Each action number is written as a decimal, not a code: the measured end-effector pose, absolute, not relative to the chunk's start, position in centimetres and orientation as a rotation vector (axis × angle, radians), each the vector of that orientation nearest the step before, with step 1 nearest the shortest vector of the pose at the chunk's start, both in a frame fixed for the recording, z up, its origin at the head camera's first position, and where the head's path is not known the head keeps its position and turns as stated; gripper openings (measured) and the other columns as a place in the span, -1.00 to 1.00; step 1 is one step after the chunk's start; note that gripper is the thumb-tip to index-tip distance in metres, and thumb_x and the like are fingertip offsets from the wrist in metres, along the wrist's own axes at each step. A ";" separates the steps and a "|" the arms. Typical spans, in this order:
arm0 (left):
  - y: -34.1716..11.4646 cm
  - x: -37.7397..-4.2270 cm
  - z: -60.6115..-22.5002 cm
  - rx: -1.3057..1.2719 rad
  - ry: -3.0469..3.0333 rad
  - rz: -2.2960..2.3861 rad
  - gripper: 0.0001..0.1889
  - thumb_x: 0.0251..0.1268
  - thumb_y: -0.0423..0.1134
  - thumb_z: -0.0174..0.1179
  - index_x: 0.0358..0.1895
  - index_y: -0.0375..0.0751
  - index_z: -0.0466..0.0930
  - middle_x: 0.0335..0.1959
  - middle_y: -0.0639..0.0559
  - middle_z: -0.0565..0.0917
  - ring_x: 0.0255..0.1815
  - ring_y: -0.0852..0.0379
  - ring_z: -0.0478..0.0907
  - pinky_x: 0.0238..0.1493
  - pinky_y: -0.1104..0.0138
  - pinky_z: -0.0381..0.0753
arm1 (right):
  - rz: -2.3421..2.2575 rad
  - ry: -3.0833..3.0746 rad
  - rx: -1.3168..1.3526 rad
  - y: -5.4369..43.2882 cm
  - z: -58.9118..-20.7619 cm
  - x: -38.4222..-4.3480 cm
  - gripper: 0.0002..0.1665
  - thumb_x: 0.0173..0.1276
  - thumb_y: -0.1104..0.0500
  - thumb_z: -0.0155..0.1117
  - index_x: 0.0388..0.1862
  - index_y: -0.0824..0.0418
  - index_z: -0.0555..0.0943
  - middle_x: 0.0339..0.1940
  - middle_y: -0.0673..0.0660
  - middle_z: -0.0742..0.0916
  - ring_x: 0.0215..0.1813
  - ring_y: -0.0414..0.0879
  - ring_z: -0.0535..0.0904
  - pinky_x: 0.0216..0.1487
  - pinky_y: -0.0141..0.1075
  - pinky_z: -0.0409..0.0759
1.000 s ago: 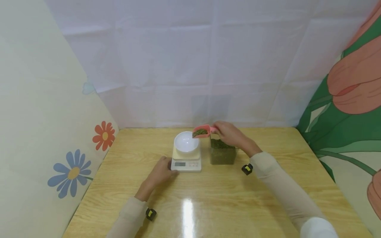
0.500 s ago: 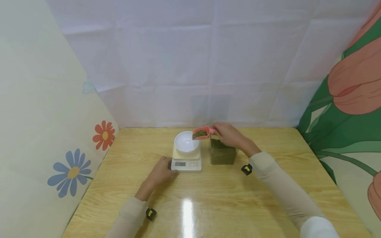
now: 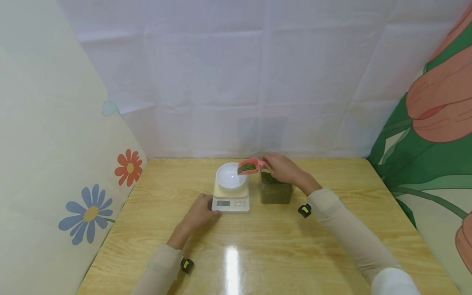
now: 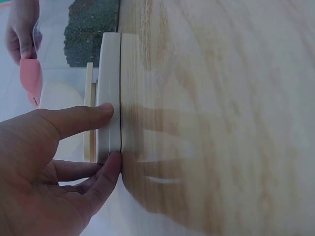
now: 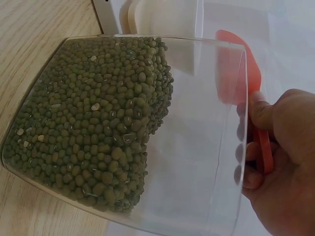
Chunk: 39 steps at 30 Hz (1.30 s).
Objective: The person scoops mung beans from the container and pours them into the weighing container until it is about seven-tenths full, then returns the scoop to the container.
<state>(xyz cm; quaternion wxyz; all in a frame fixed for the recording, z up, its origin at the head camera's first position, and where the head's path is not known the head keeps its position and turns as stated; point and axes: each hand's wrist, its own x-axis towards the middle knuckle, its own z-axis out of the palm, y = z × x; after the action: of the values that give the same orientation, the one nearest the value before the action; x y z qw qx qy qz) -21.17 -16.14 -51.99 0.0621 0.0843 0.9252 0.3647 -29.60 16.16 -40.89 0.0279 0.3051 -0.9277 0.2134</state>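
In the head view, a wooden table (image 3: 295,246) bears a white kitchen scale (image 3: 241,208) with a cream platform (image 3: 220,191), and on the platform sits a white bowl (image 3: 228,180). The left hand (image 3: 199,211) is at the scale's near left corner, touching it. The right hand (image 3: 282,167) holds a pink scoop (image 3: 253,160) by its handle; the scoop carries a heap of green beans (image 3: 247,167), and its mouth is over the bowl's right edge. Just right of the scale stands a clear box (image 3: 276,196) partly filled with more of the beans, below the right hand. Both arms wear beige sleeves (image 3: 343,225), and a black tag with a yellow mark (image 3: 304,210) shows at each wrist. In the left wrist view, the left hand's thumb lies against the scale's edge while other fingers curl to its side, so the hand has the corner in a light, partly spread grip. The scoop and the right hand show beyond the bowl, near the box. In the right wrist view, the box fills the middle, its beans heaped unevenly with bare wall above them. Behind its rim the right hand closes its fingers and thumb tightly round the scoop's handle.
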 end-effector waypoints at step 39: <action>-16.0 -20.9 -51.6 0.250 2.798 1.079 -0.47 0.16 -0.27 0.57 0.21 -0.32 0.70 -0.10 -0.08 0.58 -0.10 0.05 0.46 0.07 0.09 0.66 | 0.588 -2.873 0.950 16.0 -40.8 -29.7 -0.73 0.66 0.19 0.18 0.10 0.35 0.69 -0.05 0.24 0.79 0.03 0.15 0.74 0.15 0.03 0.73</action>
<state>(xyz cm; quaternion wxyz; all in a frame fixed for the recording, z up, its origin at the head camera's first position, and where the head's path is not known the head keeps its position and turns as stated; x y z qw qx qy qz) -20.94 -15.97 -51.62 0.0661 0.0830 0.9278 0.3577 -29.66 15.96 -40.76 0.0294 0.3082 -0.9315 0.1908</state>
